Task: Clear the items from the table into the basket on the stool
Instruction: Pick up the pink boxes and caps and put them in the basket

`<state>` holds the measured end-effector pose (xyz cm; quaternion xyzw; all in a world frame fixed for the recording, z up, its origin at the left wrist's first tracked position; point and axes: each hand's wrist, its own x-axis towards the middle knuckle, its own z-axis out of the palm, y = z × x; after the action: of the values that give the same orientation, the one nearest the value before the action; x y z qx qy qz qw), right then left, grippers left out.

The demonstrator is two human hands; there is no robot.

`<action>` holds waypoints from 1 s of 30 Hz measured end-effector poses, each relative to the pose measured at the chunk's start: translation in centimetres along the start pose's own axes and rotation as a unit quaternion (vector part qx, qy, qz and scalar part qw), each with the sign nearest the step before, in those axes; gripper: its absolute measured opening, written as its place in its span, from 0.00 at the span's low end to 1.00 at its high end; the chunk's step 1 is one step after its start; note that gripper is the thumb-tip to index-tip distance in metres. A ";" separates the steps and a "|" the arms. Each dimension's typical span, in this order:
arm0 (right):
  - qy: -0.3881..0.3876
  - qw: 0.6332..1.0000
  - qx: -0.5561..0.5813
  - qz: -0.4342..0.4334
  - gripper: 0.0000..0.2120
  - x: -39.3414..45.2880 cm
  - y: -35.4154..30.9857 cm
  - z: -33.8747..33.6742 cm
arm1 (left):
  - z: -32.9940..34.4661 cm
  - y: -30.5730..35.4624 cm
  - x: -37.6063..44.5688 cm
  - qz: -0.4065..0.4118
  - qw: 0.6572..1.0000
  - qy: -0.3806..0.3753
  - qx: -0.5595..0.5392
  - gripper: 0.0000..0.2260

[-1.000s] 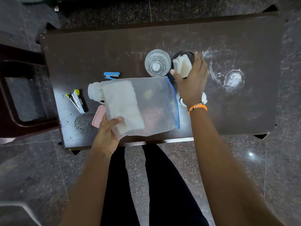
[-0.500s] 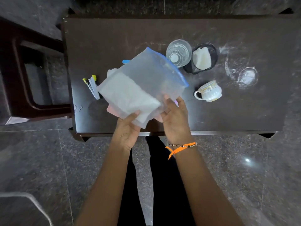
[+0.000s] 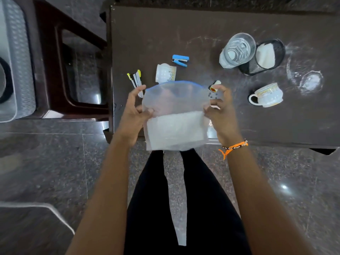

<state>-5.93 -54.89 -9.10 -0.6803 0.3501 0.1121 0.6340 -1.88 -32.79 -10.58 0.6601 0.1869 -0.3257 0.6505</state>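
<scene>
I hold a translucent zip bag (image 3: 174,115) with a blue top edge upright over the table's near edge; a folded white cloth sits in its lower half. My left hand (image 3: 135,111) pinches its left side and my right hand (image 3: 219,109) pinches its right side. On the dark table (image 3: 202,34) lie a yellow-tipped stapler (image 3: 136,80), a blue stapler (image 3: 180,60), a white cup on its side (image 3: 165,73), a white handled cup (image 3: 266,95), a clear glass (image 3: 237,50) and a black mesh holder (image 3: 263,58) with white paper in it. A grey basket (image 3: 16,70) shows at the far left.
A dark wooden stool frame (image 3: 60,57) stands between the basket and the table's left edge. A small white and orange item (image 3: 215,85) lies just behind my right hand. Whitish smears (image 3: 311,81) mark the table's right side. Dark stone floor lies below, with my black-trousered legs.
The bag went from tilted to upright, blue edge on top, now gripped at both sides. My view shifted left, bringing the basket into sight. The cup lying behind the bag is uncovered.
</scene>
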 end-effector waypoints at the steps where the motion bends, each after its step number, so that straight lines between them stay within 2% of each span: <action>1: -0.032 0.998 -0.044 -0.027 0.20 -0.2 0.2 0.5 | -0.5 -0.2 -0.4 0.011 1.000 0.009 0.015 0.19; 3: -0.111 0.985 -0.124 -0.042 0.22 -0.7 0.3 1.5 | -1.5 -0.6 -1.2 0.002 1.000 0.003 0.028 0.14; 5: -0.150 0.961 -0.226 -0.050 0.28 -1.0 0.7 2.5 | -2.7 -1.2 -2.1 -0.036 0.999 -0.019 0.010 0.17; 6: -0.147 0.948 -0.278 -0.054 0.27 -1.1 1.0 3.1 | -3.3 -1.4 -2.6 -0.053 0.998 -0.026 0.015 0.22; 8: -0.111 0.933 -0.337 -0.060 0.16 -1.2 1.3 4.0 | -4.5 -1.8 -3.1 -0.068 0.989 -0.024 0.130 0.29; 9: -0.095 0.932 -0.345 -0.063 0.11 -1.1 1.4 4.3 | -5.1 -2.0 -3.2 -0.068 0.975 -0.014 0.210 0.28; 11: -0.083 0.940 -0.326 -0.063 0.09 -0.8 1.6 5.2 | -6.1 -2.3 -3.1 -0.057 0.945 0.036 0.320 0.17; 12: -0.084 0.949 -0.300 -0.055 0.11 -0.7 1.7 5.8 | -6.7 -2.4 -3.0 -0.063 0.940 0.064 0.329 0.12; 14: -0.070 0.966 -0.245 -0.042 0.12 -0.6 1.8 7.2 | -8.1 -3.0 -2.7 -0.087 0.944 0.095 0.304 0.11; 16: -0.041 0.967 -0.246 -0.059 0.05 -0.3 2.3 8.8 | -9.6 -3.8 -2.5 -0.115 0.949 0.113 0.271 0.12; 17: -0.031 0.957 -0.278 -0.078 0.04 0.0 2.7 9.4 | -10.2 -4.3 -2.2 -0.125 0.947 0.130 0.267 0.11; 19: -0.041 0.922 -0.367 -0.118 0.16 1.0 3.4 10.7 | -11.6 -5.6 -1.3 -0.150 0.934 0.167 0.279 0.13; 21: -0.086 0.857 -0.485 -0.152 0.27 1.8 4.3 12.1 | -12.7 -6.8 -0.4 -0.192 0.923 0.188 0.276 0.14; 23: -0.129 0.780 -0.590 -0.165 0.35 2.3 5.4 13.3 | -13.7 -8.1 0.3 -0.234 0.918 0.194 0.256 0.15; 25: -0.125 0.737 -0.644 -0.165 0.40 2.6 6.4 14.3 | -14.5 -9.5 0.6 -0.251 0.913 0.202 0.250 0.15; 27: -0.086 0.730 -0.656 -0.171 0.41 2.9 6.9 14.9 | -14.7 -10.3 0.6 -0.240 0.920 0.196 0.240 0.12; 30: -0.026 0.758 -0.630 -0.166 0.41 3.1 7.4 15.2 | -14.0 -11.0 1.1 -0.212 0.938 0.166 0.220 0.08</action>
<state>-3.82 -41.23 -19.32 -0.9706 0.0652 0.2176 0.0795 -5.91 -18.36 -20.26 0.7766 0.3512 -0.3748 0.3647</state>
